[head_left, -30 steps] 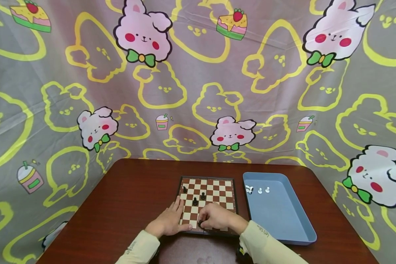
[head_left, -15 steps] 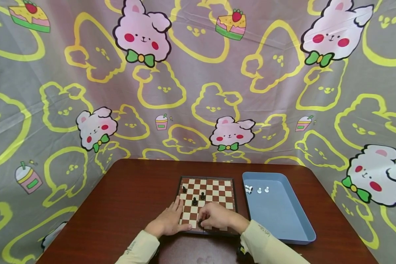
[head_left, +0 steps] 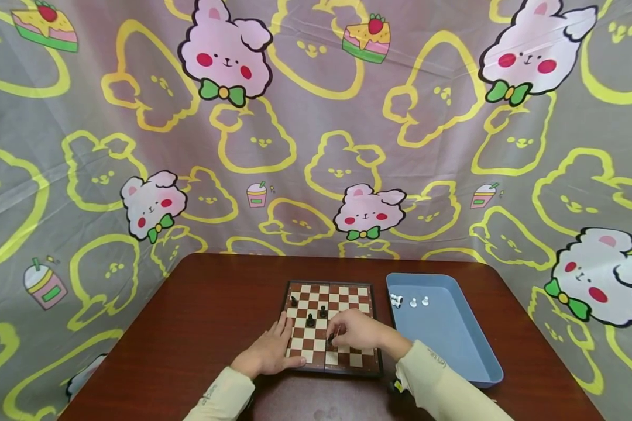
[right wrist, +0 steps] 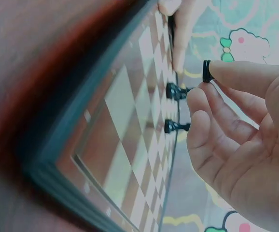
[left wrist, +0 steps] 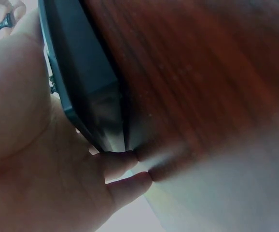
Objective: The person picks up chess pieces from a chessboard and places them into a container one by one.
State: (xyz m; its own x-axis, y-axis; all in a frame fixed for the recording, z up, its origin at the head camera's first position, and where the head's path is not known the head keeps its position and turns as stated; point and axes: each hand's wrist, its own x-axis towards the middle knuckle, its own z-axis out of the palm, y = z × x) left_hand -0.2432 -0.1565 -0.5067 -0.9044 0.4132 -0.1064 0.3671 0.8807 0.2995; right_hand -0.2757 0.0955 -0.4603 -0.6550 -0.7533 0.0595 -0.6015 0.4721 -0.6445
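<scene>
My right hand (head_left: pixel 355 329) pinches a black chess piece (right wrist: pixel 207 71) between thumb and fingers, its round base showing in the right wrist view. The piece is held above the brown-and-cream chessboard (head_left: pixel 355 298), apart from the squares. On the board's left edge rests my left hand (head_left: pixel 267 351), fingers straight and thumb along the near-left corner. Three black chess pieces stand on the board's left half: one near the far left corner (head_left: pixel 294 302), a larger one (head_left: pixel 310 320) and one beside it (head_left: pixel 323 311). The held piece's top is hidden by the fingers.
A blue tray (head_left: pixel 476 333) stands right of the board on the dark red-brown table (head_left: pixel 216 298). Inside, two white pawns (head_left: pixel 413 302) stand upright, and other white pieces (head_left: pixel 397 301) lie by its left wall. Patterned cloth (head_left: pixel 295 146) surrounds the table.
My right hand has lifted the black chess piece from near the board's front edge and moved it away from me and slightly right. The left hand stays in place.
</scene>
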